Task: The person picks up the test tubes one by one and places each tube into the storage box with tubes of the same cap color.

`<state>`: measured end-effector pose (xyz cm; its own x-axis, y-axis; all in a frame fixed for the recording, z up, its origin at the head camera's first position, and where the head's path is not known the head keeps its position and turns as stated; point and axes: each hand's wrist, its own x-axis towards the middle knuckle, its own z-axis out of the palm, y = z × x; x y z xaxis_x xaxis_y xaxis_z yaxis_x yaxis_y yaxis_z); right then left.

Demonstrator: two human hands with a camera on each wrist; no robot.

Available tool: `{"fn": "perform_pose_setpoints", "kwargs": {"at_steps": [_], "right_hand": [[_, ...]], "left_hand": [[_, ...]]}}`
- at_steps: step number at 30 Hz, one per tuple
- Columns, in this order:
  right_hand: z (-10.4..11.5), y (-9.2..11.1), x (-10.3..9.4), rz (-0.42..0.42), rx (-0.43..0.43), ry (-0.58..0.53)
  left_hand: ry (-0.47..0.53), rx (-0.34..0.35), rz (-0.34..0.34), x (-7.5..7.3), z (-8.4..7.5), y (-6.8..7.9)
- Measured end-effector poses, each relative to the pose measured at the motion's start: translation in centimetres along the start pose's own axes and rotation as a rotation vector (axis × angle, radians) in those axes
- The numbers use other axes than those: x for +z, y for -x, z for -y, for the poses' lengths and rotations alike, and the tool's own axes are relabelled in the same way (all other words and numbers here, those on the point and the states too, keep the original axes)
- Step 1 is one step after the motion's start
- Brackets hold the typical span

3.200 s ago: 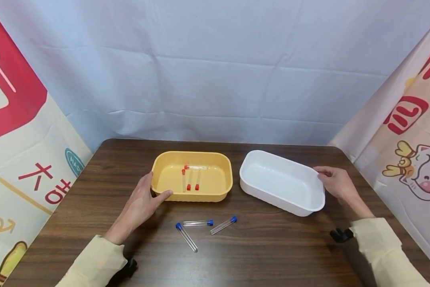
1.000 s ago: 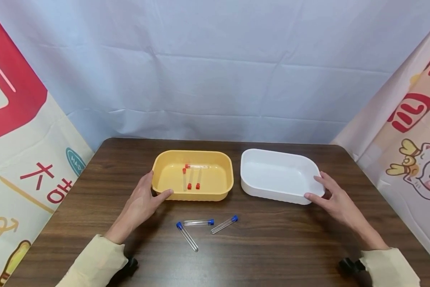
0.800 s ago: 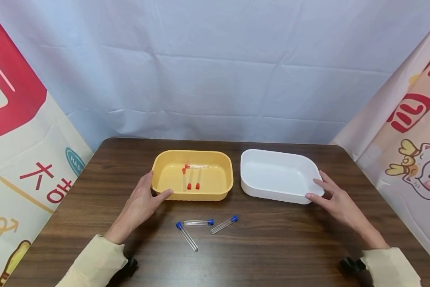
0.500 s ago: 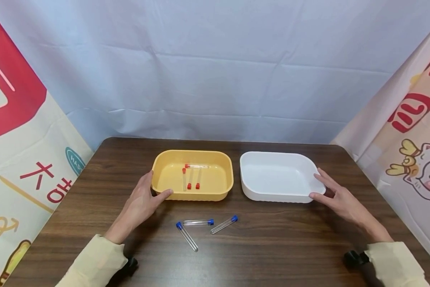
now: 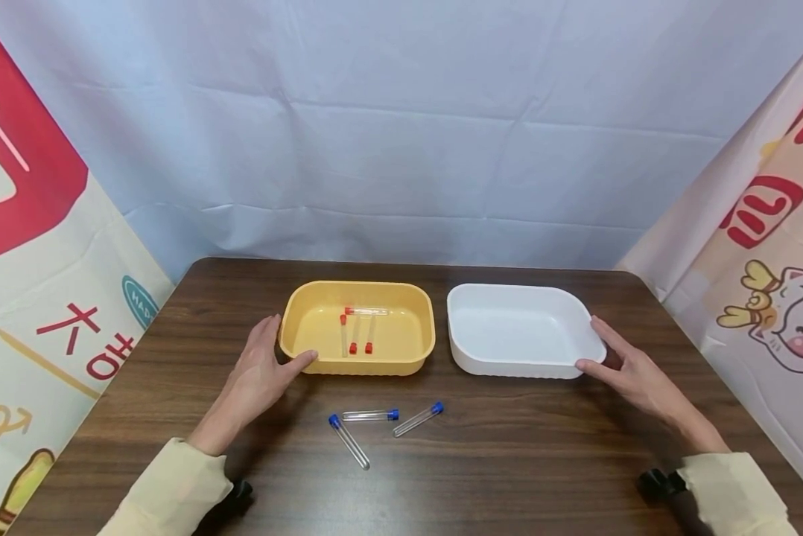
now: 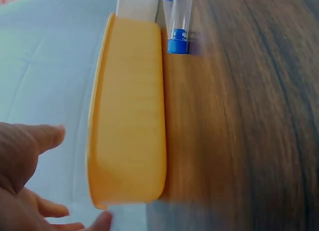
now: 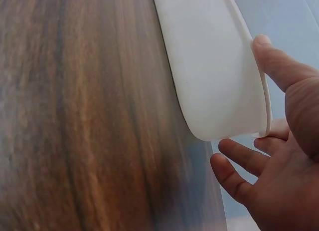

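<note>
A yellow plastic basin (image 5: 357, 367) stands on the table, with several red-capped test tubes (image 5: 366, 312) lying inside. At its left end is my left hand (image 5: 257, 368), fingers spread; the left wrist view shows the thumb (image 6: 47, 137) apart from the basin wall. To the right stands a white plastic basin (image 5: 515, 366) with nothing inside. My right hand (image 5: 632, 372) spreads around its right end, the thumb tip (image 7: 262, 40) on the rim and the other fingers loosely extended near the corner. Three blue-capped test tubes (image 5: 371, 415) lie on the table in front of the basins.
The dark wood-grain table (image 5: 495, 461) bears both basins side by side, with a narrow gap between them. Pale cloth (image 5: 401, 149) hangs behind the far edge. Printed cloths (image 5: 777, 298) flank the table left and right.
The white basin, angled earlier, has been turned to sit nearly in line with the yellow one, my right hand following its end. My left hand has shifted slightly left, off the yellow basin.
</note>
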<state>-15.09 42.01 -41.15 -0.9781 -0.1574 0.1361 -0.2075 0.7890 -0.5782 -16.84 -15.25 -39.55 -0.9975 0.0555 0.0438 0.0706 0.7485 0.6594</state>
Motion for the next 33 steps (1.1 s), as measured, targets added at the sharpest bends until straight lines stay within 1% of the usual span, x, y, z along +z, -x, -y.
{"fn": "perform_pose_setpoints", "kwargs": {"at_steps": [2,5,8,11,14,18,20,22,26,33], "right_hand": [[0.0,0.0,0.0,-0.004,0.001,0.002],[0.1,0.0,-0.1,-0.006,0.016,0.002],[0.1,-0.1,-0.2,-0.006,0.033,-0.005],[0.2,-0.1,-0.2,-0.01,0.046,-0.002],[0.3,-0.2,-0.3,-0.007,0.063,0.0],[0.4,-0.3,-0.4,0.008,0.093,0.002],[0.5,-0.3,-0.4,0.015,0.104,0.007],[0.5,-0.3,-0.4,0.022,0.112,0.011],[0.6,-0.3,-0.5,0.029,0.117,0.019],[0.7,-0.3,-0.7,0.026,0.121,0.018]], "left_hand": [[-0.01,-0.001,-0.046,-0.3,-0.3,0.3],[-0.002,0.021,-0.115,-0.6,-0.8,0.9],[0.032,0.063,-0.144,-0.7,-1.4,1.5],[0.069,0.115,-0.152,-0.5,-1.9,2.2],[0.098,0.19,-0.143,-0.1,-2.4,2.9],[0.094,0.294,-0.115,0.7,-2.9,3.8],[0.076,0.326,-0.104,0.9,-3.1,4.2],[0.059,0.339,-0.084,1.2,-3.3,4.7],[0.014,0.33,-0.042,1.7,-3.4,5.6],[-0.09,0.251,0.017,2.9,-3.5,7.4]]}}
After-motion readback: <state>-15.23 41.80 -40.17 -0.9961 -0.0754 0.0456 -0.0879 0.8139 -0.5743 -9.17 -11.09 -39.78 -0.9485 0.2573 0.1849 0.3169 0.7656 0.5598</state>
